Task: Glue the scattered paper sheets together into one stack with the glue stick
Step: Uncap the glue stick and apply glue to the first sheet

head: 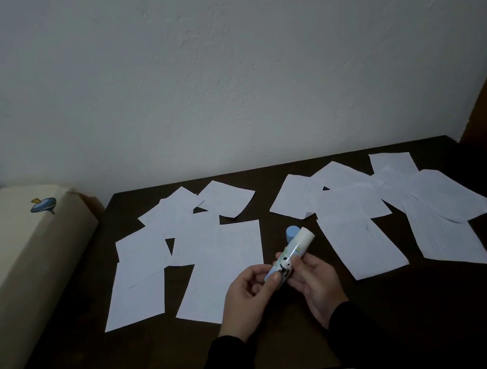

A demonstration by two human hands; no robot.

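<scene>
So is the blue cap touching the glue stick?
Cannot tell. In the head view the cap stands on the table just behind the glue stick's raised tip, which overlaps it, hiding any gap.

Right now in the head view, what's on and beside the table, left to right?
Cream box → left group of paper sheets → left hand → glue stick → right hand → right group of paper sheets.

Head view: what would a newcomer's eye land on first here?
The glue stick, uncapped, held by the left hand and right hand at the centre. Its blue cap stands just behind on the dark table. White paper sheets lie scattered in two overlapping groups, left and right.
</scene>
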